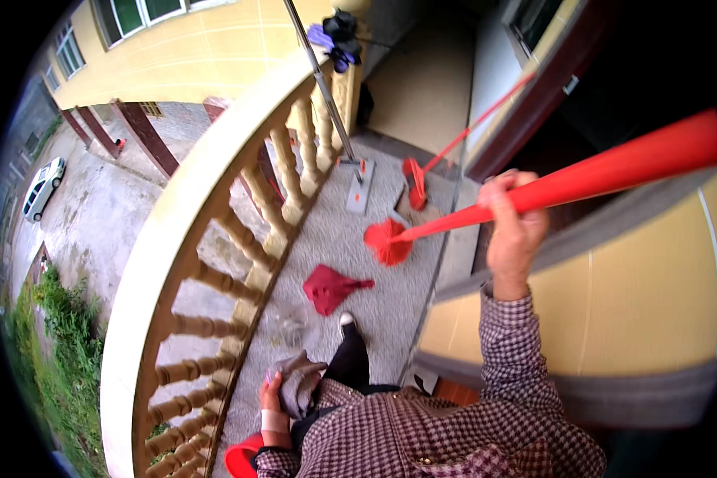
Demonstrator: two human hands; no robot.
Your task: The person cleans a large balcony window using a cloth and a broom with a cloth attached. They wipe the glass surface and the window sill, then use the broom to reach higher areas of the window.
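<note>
My right hand (511,224) is closed around the long red handle of a brush or broom (389,241) with a round red head, held above or at the tiled floor. At the lower left, my left hand (272,397) holds a crumpled grey-brown cloth (300,382) beside my body. A dark red cloth (328,289) lies on the floor ahead of my shoe. Farther off, a flat mop (359,188) with a metal pole leans against the balustrade, and a red broom (417,184) stands near the doorway.
A curved balcony balustrade (215,155) runs along the left, with a yard below. Black and purple items (339,42) sit on its far end. A clear plastic bag (291,326) lies on the floor. A red bucket or basin (244,457) is at lower left. The tiled wall (609,287) is at right.
</note>
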